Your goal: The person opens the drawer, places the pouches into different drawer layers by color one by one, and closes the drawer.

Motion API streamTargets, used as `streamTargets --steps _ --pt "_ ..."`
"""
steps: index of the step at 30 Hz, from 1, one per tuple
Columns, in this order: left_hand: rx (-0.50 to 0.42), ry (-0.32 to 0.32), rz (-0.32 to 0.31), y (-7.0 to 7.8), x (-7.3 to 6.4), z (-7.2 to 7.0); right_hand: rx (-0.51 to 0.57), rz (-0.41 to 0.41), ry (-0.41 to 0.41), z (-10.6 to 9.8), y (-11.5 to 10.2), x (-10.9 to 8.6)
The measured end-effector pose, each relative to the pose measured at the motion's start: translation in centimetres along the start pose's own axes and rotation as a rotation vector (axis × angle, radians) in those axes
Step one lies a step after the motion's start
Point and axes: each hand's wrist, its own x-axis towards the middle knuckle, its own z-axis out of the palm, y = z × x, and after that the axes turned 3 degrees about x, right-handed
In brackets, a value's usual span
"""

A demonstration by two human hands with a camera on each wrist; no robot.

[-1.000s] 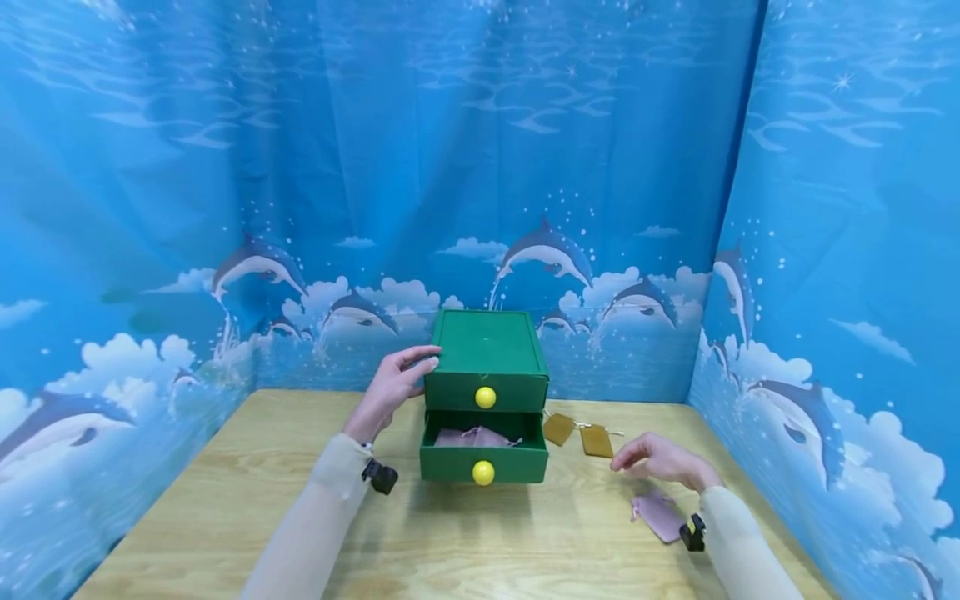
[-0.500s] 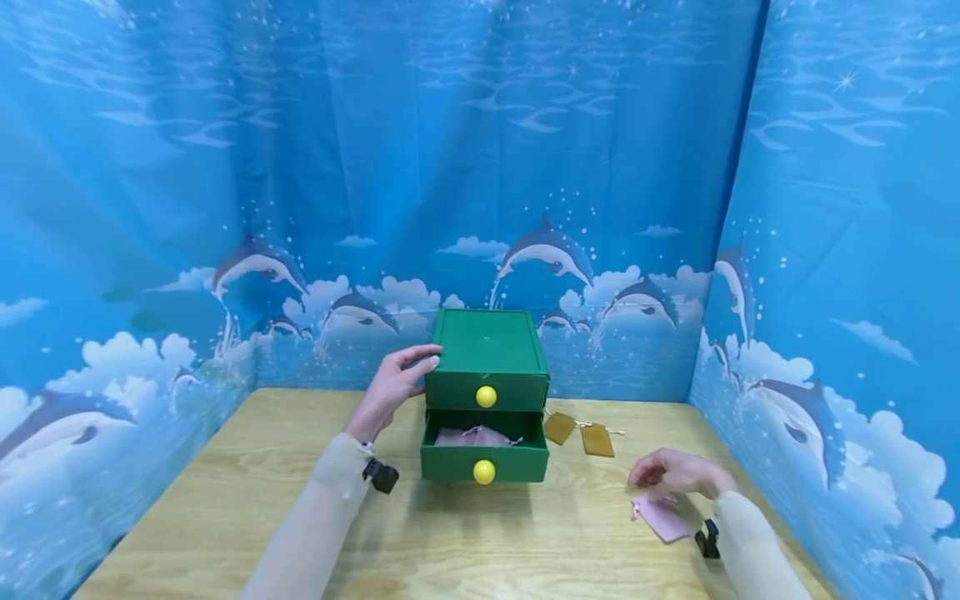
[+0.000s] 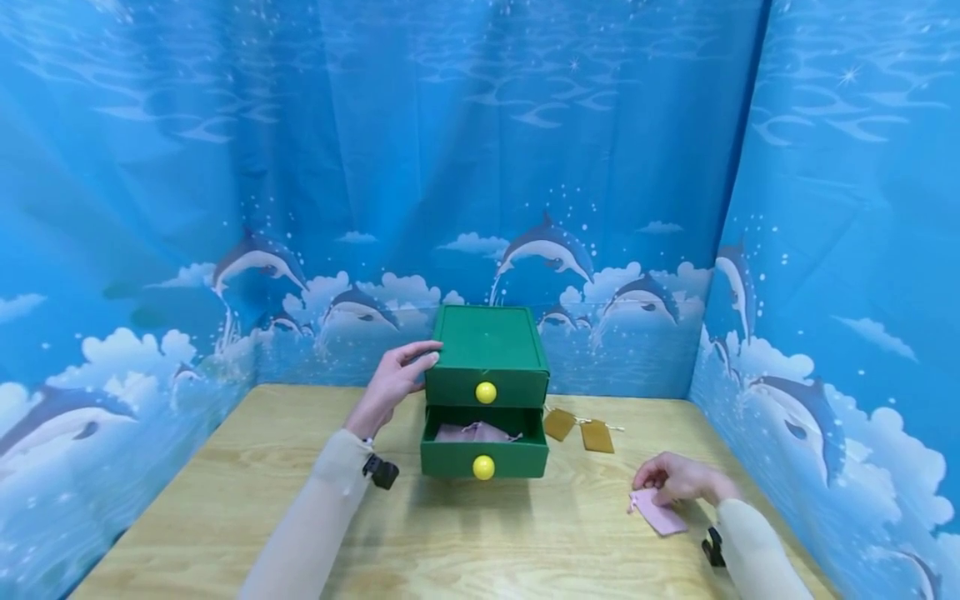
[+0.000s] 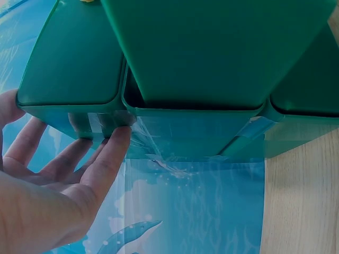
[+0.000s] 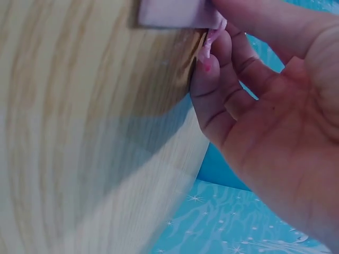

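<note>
A green two-drawer cabinet (image 3: 487, 337) with yellow knobs stands on the table, its lower drawer (image 3: 442, 460) pulled out. Mauve drawstring pouches (image 3: 472, 432) lie inside that drawer. My left hand (image 3: 388, 387) rests against the cabinet's upper left side, fingers fairly straight; in the left wrist view its fingertips (image 4: 119, 138) touch the green edge. At the right, my right hand (image 3: 686, 479) pinches a pink drawstring pouch (image 3: 662, 515) at its corded end, the pouch still flat on the table. The right wrist view shows the thumb over the pouch (image 5: 177, 13) and curled fingers beside its cord.
Two mustard-yellow drawstring pouches (image 3: 597, 436) lie on the wooden table (image 3: 480, 550) just right of the cabinet. Behind and at both sides hang blue dolphin-print curtains (image 3: 375, 167), close to the table's back and right edges.
My right hand has moved right and toward me from near the yellow pouches, coming down onto the pink pouch, and its fingers have closed at the corded end. The left hand stays put.
</note>
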Motion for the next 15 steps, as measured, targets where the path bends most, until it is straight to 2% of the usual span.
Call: streamTargets --steps 8,15 --pt "0.003 0.005 -0.007 0.3 -0.1 -0.1 -0.037 0.038 0.030 0.0 -0.9 0.1" --pt "-0.013 0.001 -0.004 0.2 -0.1 -0.1 -0.015 0.011 0.033 0.3 -1.4 0.8"
